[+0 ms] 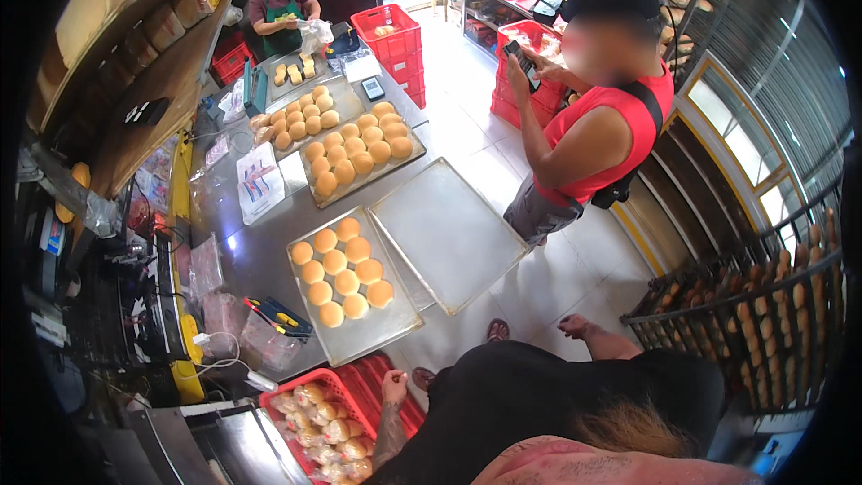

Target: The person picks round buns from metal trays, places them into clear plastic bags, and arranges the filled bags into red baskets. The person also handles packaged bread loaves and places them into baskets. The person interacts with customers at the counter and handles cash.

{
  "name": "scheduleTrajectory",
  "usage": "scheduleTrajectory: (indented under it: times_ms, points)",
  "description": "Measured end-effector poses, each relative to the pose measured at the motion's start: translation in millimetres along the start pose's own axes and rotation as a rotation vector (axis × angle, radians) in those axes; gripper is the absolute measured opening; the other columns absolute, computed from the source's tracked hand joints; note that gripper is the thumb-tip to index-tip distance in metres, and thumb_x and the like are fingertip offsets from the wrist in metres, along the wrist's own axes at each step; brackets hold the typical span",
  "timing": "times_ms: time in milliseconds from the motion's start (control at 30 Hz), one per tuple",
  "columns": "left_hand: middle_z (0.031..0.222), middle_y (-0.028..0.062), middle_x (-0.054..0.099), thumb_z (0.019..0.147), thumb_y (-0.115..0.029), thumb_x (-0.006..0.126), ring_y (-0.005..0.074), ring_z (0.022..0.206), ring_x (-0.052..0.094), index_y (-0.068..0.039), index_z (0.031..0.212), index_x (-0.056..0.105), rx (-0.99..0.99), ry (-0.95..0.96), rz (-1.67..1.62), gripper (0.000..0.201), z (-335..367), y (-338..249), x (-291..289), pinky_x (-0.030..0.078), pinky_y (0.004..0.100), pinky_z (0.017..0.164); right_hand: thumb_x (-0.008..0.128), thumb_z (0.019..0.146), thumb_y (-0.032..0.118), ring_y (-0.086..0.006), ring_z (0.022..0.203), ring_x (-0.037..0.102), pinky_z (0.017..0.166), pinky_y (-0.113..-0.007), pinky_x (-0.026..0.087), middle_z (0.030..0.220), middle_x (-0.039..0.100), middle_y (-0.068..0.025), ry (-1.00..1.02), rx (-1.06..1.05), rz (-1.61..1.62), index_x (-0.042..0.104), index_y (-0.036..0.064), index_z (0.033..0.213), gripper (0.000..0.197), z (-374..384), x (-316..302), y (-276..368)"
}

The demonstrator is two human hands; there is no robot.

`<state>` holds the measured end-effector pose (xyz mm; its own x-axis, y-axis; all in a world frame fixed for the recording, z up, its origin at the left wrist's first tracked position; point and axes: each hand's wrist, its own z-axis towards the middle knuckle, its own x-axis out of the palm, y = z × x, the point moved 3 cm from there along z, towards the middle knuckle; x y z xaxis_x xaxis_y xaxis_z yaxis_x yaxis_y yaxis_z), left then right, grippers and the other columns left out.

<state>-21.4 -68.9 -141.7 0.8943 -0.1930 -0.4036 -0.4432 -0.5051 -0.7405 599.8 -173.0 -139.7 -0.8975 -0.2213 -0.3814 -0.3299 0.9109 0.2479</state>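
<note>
Black shirt (557, 395) right under the lens, and out goes the left hand (394, 386), fingers curled, just beside a red crate (348, 398) packed with bagged buns (329, 432)! Right hand (571, 327) half-curled over the tiled floor (567, 280); whether either grips anything, I can't tell. Further out, twelve round buns (346, 283) line a tray (370, 334), and a person (620, 117) in red holds a dark phone (524, 66).
</note>
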Motion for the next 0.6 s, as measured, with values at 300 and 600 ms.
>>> scheduleTrajectory:
  times_ms: [300, 600]
  points:
    - [0.106, 0.0145, 0.077, 0.094, -0.030, 0.074, 0.0221, 0.096, 0.072, -0.003, 0.113, 0.076, -0.227, 0.526, 0.325, 0.033, -17, -3, 116, 0.056, 0.0389, 0.083, 0.073, 0.093, 0.041, -0.0216, 0.096, 0.072, 0.076, -0.040, 0.058, 0.111, 0.074, -0.0073, -0.081, -0.062, 0.143, 0.070, 0.0068, 0.131, 0.051, 7, -83, -36]
    - [0.107, 0.0119, 0.078, 0.093, -0.024, 0.074, 0.0226, 0.097, 0.072, -0.003, 0.114, 0.076, -0.144, 0.603, 0.334, 0.029, 59, -45, 170, 0.056, 0.0377, 0.087, 0.073, 0.094, 0.035, -0.0225, 0.089, 0.073, 0.080, -0.037, 0.059, 0.112, 0.076, -0.0142, -0.174, -0.135, 0.238, 0.070, -0.0016, 0.129, 0.050, -11, -108, 12]
